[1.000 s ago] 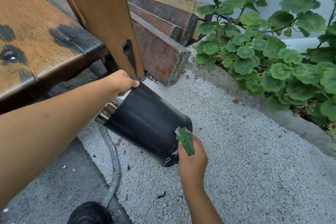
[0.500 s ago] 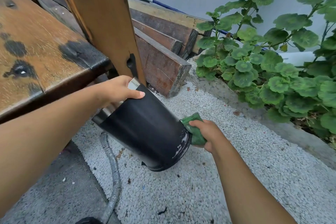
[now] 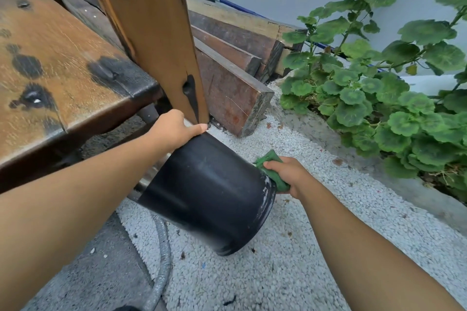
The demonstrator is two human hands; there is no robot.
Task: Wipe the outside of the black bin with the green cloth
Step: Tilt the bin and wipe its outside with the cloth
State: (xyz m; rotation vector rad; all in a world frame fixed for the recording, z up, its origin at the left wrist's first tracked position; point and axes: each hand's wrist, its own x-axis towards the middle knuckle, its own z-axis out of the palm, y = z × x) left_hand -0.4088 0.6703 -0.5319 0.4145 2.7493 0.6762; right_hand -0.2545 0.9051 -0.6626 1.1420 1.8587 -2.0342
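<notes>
The black bin [image 3: 207,194] is tilted on its side over the white gravel, its base toward me and to the right, with pale smears near the base edge. My left hand [image 3: 171,129] grips the bin's upper rim, where a strip of metal shows. My right hand [image 3: 288,174] holds the folded green cloth [image 3: 271,166] and presses it against the bin's far right side, close to the base. Part of the cloth is hidden behind the bin and under my fingers.
A worn wooden bench [image 3: 63,78] and its upright post [image 3: 151,40] stand left and behind the bin. Stacked timber beams [image 3: 227,68] lie beyond. Green leafy plants [image 3: 379,88] fill a raised bed at right. A grey hose [image 3: 161,260] runs along the ground below.
My right hand carried the cloth from the bin's near base edge round to its far right side. The bin stays tilted in my left hand; the camera view shifted slightly.
</notes>
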